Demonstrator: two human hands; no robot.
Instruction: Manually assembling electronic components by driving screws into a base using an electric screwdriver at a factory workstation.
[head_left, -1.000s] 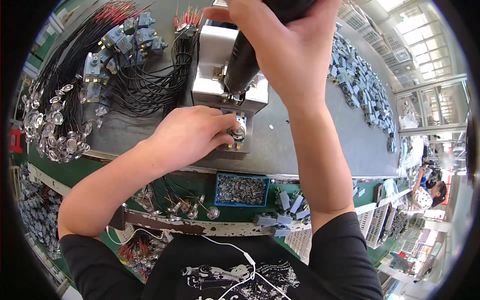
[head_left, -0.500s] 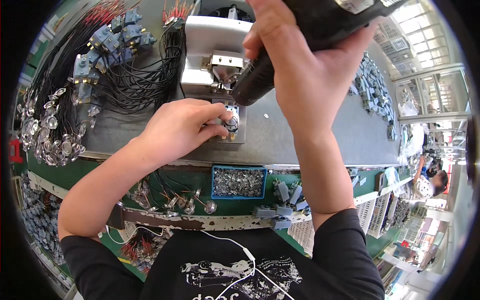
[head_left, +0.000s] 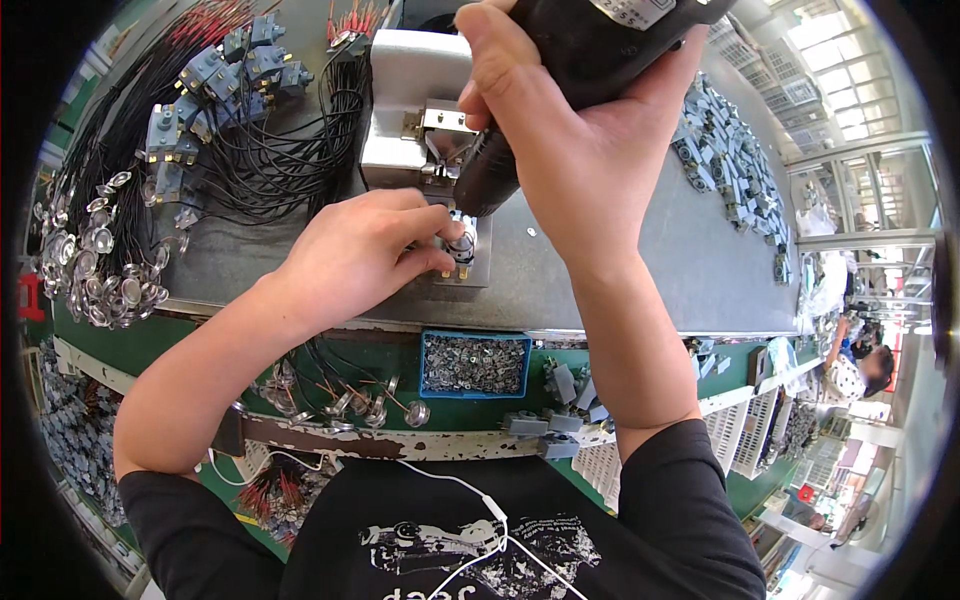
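The left hand's [head_left: 365, 238] grip is closed in a pinch at the side of a small switch [head_left: 463, 252] on the metal fixture plate [head_left: 483, 264], near the counter's [head_left: 560, 285] front edge; the piece looks light and rigid, best pinched by its housing, clear of the bendable brass terminals. The right hand's [head_left: 575, 160] grip wraps a black power driver [head_left: 600, 60], tilted with its nose by the switch, contact unclear; it is probably weighty, hard and slightly slick, steadiest held around its thick barrel.

Head-worn fisheye view, facing down, close
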